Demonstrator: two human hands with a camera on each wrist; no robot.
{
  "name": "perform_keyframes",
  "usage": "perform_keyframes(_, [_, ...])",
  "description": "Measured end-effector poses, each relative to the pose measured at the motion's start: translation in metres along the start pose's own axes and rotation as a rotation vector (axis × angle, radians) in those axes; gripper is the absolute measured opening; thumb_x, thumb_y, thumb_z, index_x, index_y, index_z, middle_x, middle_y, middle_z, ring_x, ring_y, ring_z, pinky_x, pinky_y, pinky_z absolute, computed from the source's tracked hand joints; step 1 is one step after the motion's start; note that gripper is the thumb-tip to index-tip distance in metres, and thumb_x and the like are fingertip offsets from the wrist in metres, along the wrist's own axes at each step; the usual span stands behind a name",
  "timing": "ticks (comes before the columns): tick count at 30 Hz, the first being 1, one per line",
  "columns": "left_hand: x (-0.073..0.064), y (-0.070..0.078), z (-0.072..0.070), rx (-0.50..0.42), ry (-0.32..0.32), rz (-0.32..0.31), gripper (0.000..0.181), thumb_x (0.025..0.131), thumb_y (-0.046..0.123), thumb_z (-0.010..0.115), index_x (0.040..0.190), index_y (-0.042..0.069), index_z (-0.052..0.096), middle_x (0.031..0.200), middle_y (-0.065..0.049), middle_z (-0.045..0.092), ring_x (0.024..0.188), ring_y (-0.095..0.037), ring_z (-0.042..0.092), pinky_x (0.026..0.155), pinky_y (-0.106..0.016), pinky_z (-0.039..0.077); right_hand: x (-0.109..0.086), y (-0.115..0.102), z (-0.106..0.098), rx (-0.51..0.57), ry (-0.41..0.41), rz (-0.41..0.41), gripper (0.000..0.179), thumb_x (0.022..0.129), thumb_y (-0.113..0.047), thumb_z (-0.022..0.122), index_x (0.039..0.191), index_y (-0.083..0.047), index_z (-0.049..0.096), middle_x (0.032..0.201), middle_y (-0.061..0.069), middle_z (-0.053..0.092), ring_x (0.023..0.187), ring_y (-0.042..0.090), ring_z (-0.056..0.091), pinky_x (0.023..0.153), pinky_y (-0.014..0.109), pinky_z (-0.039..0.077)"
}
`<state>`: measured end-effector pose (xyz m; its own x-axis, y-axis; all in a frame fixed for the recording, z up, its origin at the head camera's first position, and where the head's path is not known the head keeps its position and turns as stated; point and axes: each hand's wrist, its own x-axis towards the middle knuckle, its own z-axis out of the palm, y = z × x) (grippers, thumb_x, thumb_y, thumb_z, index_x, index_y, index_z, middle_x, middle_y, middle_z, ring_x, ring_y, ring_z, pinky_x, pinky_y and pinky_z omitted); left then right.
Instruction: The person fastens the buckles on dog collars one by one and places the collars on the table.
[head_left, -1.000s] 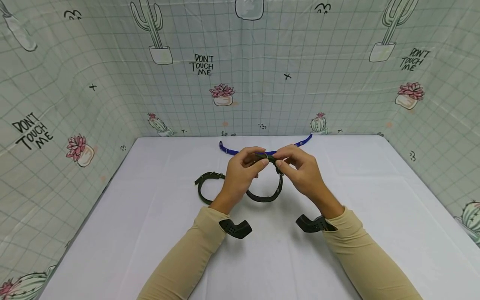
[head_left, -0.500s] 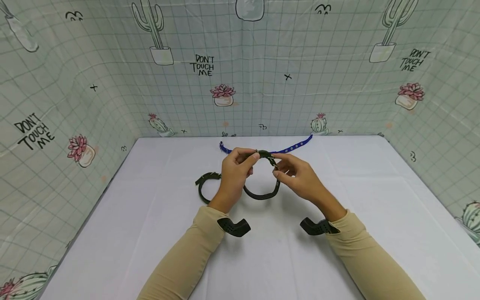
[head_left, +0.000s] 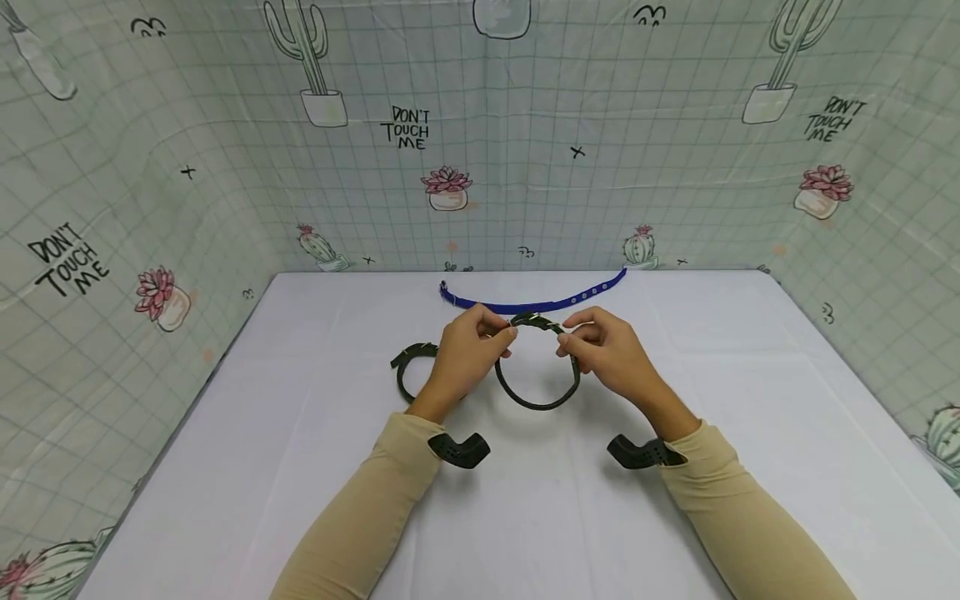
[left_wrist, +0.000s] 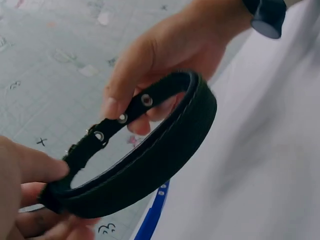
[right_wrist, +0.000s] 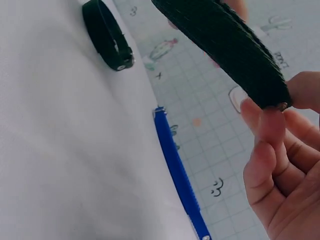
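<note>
A dark green buckled collar (head_left: 536, 407) hangs above the table as a round loop between both hands. My left hand (head_left: 467, 346) pinches its upper left part between thumb and fingers. On the upper right, my right hand (head_left: 611, 350) pinches the strap the same way. Metal-rimmed eyelets along the collar (left_wrist: 146, 100) show in the left wrist view, next to the right thumb. In the right wrist view, the broad textured outer face of the strap (right_wrist: 235, 55) is toward the camera, and its far end runs out of frame.
A second dark green collar (head_left: 401, 383), also in a loop, lies on the white table (head_left: 330, 492) behind my left forearm. Beyond the hands a blue collar (head_left: 525, 307) stretches out unfastened near the back edge. A patterned cloth (head_left: 510, 108) rises behind and at the sides.
My right hand has shifted from the buckle area to the right side of the loop. The held collar has opened rounder, and both hands have drawn slightly lower, uncovering the blue collar.
</note>
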<state>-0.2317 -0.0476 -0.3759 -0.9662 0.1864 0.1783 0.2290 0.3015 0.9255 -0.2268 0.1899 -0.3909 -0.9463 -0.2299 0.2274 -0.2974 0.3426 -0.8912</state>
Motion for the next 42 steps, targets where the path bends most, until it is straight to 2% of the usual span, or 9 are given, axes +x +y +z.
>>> perform_keyframes(3, [0.000, -0.003, -0.002, 0.131, -0.024, -0.017, 0.016, 0.093, 0.023, 0.074, 0.100, 0.011, 0.066, 0.087, 0.004, 0.072, 0.072, -0.011, 0.068, 0.067, -0.033, 0.052, 0.001, 0.005, 0.000, 0.003, 0.005, 0.028, 0.024, 0.098, -0.025, 0.069, 0.109, -0.006, 0.061, 0.087, 0.008, 0.075, 0.058, 0.019, 0.055, 0.053, 0.028, 0.049])
perform_keyframes(5, [0.000, -0.005, -0.003, 0.163, -0.031, -0.030, 0.016, 0.092, 0.022, 0.075, 0.099, 0.011, 0.066, 0.086, 0.004, 0.072, 0.070, -0.010, 0.068, 0.064, -0.031, 0.053, 0.001, 0.007, 0.001, 0.013, -0.005, 0.041, 0.024, 0.098, -0.026, 0.069, 0.106, -0.005, 0.062, 0.088, 0.009, 0.075, 0.057, 0.018, 0.054, 0.052, 0.028, 0.048])
perform_keyframes(11, [0.000, -0.011, -0.003, 0.104, -0.038, -0.086, 0.013, 0.094, 0.018, 0.072, 0.100, 0.008, 0.065, 0.090, -0.003, 0.070, 0.071, -0.014, 0.071, 0.059, -0.029, 0.058, 0.000, 0.010, 0.003, 0.008, -0.065, 0.101, 0.026, 0.097, -0.027, 0.069, 0.109, -0.005, 0.063, 0.093, 0.015, 0.074, 0.063, 0.019, 0.056, 0.057, 0.029, 0.049])
perform_keyframes(18, [0.004, -0.017, -0.006, 0.061, -0.043, -0.164, 0.014, 0.096, 0.017, 0.070, 0.102, 0.006, 0.063, 0.099, -0.017, 0.071, 0.074, -0.019, 0.072, 0.063, -0.036, 0.060, 0.001, 0.013, -0.002, -0.048, -0.169, 0.142, 0.026, 0.096, -0.018, 0.067, 0.117, -0.002, 0.062, 0.096, 0.020, 0.073, 0.070, 0.028, 0.060, 0.058, 0.032, 0.051])
perform_keyframes(22, [0.005, -0.016, -0.007, 0.093, -0.052, -0.191, 0.015, 0.095, 0.016, 0.071, 0.102, 0.005, 0.063, 0.096, -0.014, 0.071, 0.071, -0.016, 0.070, 0.064, -0.038, 0.060, 0.002, 0.015, -0.002, -0.052, -0.172, 0.147, 0.026, 0.096, -0.015, 0.066, 0.116, 0.000, 0.063, 0.095, 0.020, 0.072, 0.070, 0.024, 0.061, 0.058, 0.031, 0.051])
perform_keyframes(29, [0.005, -0.021, -0.004, 0.295, -0.099, -0.213, 0.020, 0.094, 0.019, 0.073, 0.108, 0.005, 0.068, 0.094, -0.005, 0.069, 0.063, -0.013, 0.067, 0.055, -0.029, 0.055, 0.003, 0.023, 0.003, -0.059, -0.160, 0.200, 0.028, 0.096, -0.015, 0.067, 0.117, 0.004, 0.065, 0.095, 0.019, 0.073, 0.071, 0.023, 0.064, 0.062, 0.031, 0.054])
perform_keyframes(37, [0.005, -0.024, 0.003, 0.558, -0.159, -0.167, 0.029, 0.095, 0.022, 0.072, 0.116, 0.002, 0.073, 0.107, -0.009, 0.072, 0.098, -0.023, 0.065, 0.091, -0.042, 0.051, 0.003, 0.029, 0.006, -0.103, -0.151, 0.213, 0.026, 0.097, -0.013, 0.067, 0.116, 0.004, 0.069, 0.092, 0.014, 0.074, 0.069, 0.022, 0.063, 0.060, 0.031, 0.053])
perform_keyframes(39, [0.004, -0.022, 0.005, 0.589, -0.178, -0.169, 0.028, 0.095, 0.023, 0.072, 0.113, 0.002, 0.073, 0.104, -0.009, 0.072, 0.093, -0.023, 0.065, 0.097, -0.046, 0.048, 0.003, 0.030, 0.007, -0.128, -0.153, 0.210, 0.025, 0.097, -0.013, 0.067, 0.116, 0.003, 0.069, 0.091, 0.013, 0.074, 0.069, 0.022, 0.063, 0.060, 0.031, 0.053])
perform_keyframes(42, [0.003, -0.021, 0.006, 0.628, -0.207, -0.167, 0.026, 0.095, 0.023, 0.071, 0.108, 0.001, 0.074, 0.093, -0.008, 0.071, 0.078, -0.020, 0.061, 0.089, -0.044, 0.052, 0.003, 0.030, 0.008, -0.172, -0.154, 0.205, 0.024, 0.097, -0.014, 0.067, 0.115, 0.001, 0.071, 0.089, 0.009, 0.074, 0.069, 0.021, 0.063, 0.061, 0.032, 0.052])
